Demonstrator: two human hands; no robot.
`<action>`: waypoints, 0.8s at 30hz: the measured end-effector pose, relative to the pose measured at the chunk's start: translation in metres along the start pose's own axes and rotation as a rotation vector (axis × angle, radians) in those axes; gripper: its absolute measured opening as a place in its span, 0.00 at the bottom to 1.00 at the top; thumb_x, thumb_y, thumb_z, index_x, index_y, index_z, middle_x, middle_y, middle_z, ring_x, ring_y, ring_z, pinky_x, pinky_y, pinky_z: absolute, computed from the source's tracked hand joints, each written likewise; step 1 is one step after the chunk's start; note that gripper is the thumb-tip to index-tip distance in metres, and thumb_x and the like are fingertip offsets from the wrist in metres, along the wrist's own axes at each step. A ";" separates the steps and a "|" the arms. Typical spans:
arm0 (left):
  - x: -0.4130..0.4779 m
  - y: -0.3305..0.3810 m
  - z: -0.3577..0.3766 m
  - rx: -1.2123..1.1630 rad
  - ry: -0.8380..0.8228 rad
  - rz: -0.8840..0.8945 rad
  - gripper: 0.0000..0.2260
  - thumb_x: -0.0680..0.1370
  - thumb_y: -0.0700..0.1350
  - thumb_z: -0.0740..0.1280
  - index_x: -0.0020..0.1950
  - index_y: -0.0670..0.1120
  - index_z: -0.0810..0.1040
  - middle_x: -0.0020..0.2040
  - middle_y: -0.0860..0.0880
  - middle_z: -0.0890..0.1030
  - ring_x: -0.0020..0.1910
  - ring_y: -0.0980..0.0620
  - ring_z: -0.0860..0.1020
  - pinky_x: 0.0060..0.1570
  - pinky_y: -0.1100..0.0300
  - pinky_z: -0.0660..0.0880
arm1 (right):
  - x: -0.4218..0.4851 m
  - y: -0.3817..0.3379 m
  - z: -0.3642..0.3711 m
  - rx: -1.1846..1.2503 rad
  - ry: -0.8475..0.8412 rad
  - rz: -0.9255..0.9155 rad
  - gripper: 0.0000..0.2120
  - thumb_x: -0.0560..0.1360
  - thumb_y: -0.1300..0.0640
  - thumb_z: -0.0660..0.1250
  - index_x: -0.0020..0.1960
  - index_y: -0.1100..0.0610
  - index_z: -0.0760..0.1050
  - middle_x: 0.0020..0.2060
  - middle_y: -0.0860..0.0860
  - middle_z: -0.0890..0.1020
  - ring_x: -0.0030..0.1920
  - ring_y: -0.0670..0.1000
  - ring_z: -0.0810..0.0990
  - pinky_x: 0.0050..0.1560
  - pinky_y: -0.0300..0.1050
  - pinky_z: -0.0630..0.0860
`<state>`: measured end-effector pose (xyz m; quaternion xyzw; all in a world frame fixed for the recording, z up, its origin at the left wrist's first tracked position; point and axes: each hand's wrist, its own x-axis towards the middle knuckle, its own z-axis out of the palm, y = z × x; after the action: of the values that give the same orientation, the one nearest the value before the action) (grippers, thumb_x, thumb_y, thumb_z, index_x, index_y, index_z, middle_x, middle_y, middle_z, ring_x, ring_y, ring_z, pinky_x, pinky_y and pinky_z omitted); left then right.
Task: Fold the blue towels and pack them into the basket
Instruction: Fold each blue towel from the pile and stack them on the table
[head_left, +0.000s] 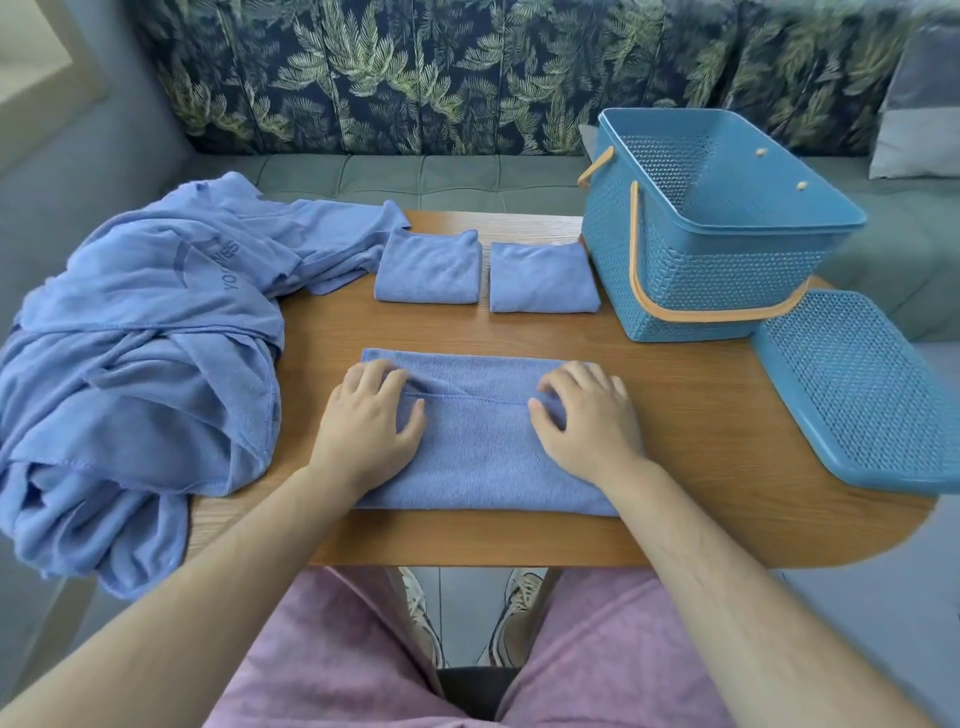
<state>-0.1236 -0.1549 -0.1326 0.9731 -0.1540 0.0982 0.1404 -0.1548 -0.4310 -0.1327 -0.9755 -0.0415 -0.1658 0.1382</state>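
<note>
Third fold in progress. Left hand (363, 421) and right hand (587, 421) rest palm-down on a half-folded towel (480, 457) at the near edge of the counter (701, 415). Each grip is loose, pressing the cloth and holding nothing. Two folded towels (428, 267) lie behind, an unfolded pile (145, 338) to the left, and the empty basket (701, 275) to the right. The next move probably calls for pinching one end and folding it across.
</note>
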 end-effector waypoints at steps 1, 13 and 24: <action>-0.003 0.000 -0.003 0.023 0.021 0.003 0.19 0.77 0.58 0.57 0.55 0.46 0.77 0.55 0.48 0.76 0.57 0.43 0.73 0.52 0.47 0.75 | -0.004 0.001 -0.003 -0.032 -0.013 -0.003 0.12 0.74 0.43 0.62 0.49 0.49 0.77 0.48 0.44 0.77 0.53 0.53 0.76 0.54 0.51 0.68; 0.015 -0.015 -0.044 -0.431 -0.089 -0.232 0.08 0.79 0.48 0.67 0.44 0.47 0.72 0.40 0.50 0.76 0.40 0.50 0.75 0.38 0.54 0.70 | 0.008 0.024 -0.045 0.508 -0.172 0.270 0.08 0.73 0.53 0.72 0.40 0.50 0.73 0.36 0.45 0.79 0.36 0.42 0.74 0.40 0.41 0.70; 0.048 -0.019 -0.014 -0.470 0.038 -0.309 0.09 0.78 0.47 0.70 0.55 0.50 0.73 0.50 0.50 0.78 0.49 0.51 0.75 0.46 0.58 0.68 | 0.032 0.024 -0.020 0.331 -0.128 0.504 0.07 0.77 0.51 0.70 0.51 0.52 0.74 0.45 0.48 0.82 0.48 0.56 0.80 0.42 0.47 0.70</action>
<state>-0.0751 -0.1467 -0.1126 0.9237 -0.0199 0.0554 0.3785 -0.1276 -0.4586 -0.1104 -0.9278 0.1668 -0.0556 0.3289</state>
